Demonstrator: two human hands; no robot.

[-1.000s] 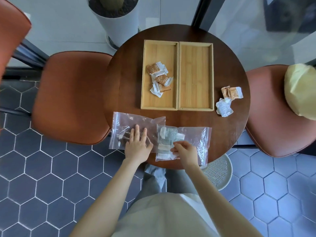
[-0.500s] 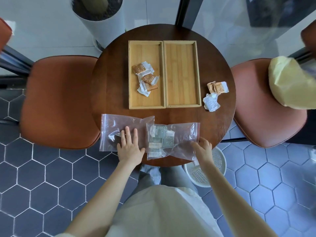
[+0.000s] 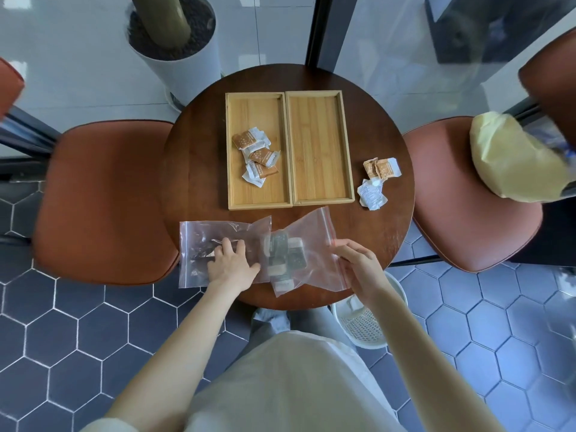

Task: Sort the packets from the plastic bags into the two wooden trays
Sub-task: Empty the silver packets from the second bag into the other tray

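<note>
1. Round dark wood table (image 3: 199,169), head view looking straight down. Two wooden trays sit side by side and touching at the far middle.
2. Left tray (image 3: 258,194) holds three brown-and-white packets (image 3: 256,153) in a loose cluster near its middle. Right tray (image 3: 319,188) holds nothing.
3. Right of the trays, on bare table: two more brown packets (image 3: 381,167), with a white packet (image 3: 371,194) just in front of them.
4. Near edge: two clear zip bags, overlapping at the middle. Left bag (image 3: 199,238) lies flat, dark items inside, too blurred to identify.
5. Right bag (image 3: 307,244) is tilted, red zip edge toward the right, several dark-and-white packets (image 3: 285,255) stacked at its left end.
6. Left hand (image 3: 232,265): palm down, fingers spread flat, pressing on the left bag. Not gripping anything.
7. Right hand (image 3: 358,263): fingers curled on the red zip edge of the right bag, pinching it.
8. Surroundings: brown chair (image 3: 103,201) left, second brown chair (image 3: 461,213) right with a yellow bag (image 3: 511,160) on it, white basket (image 3: 367,322) on the floor under the table edge, white planter (image 3: 184,63) behind.
</note>
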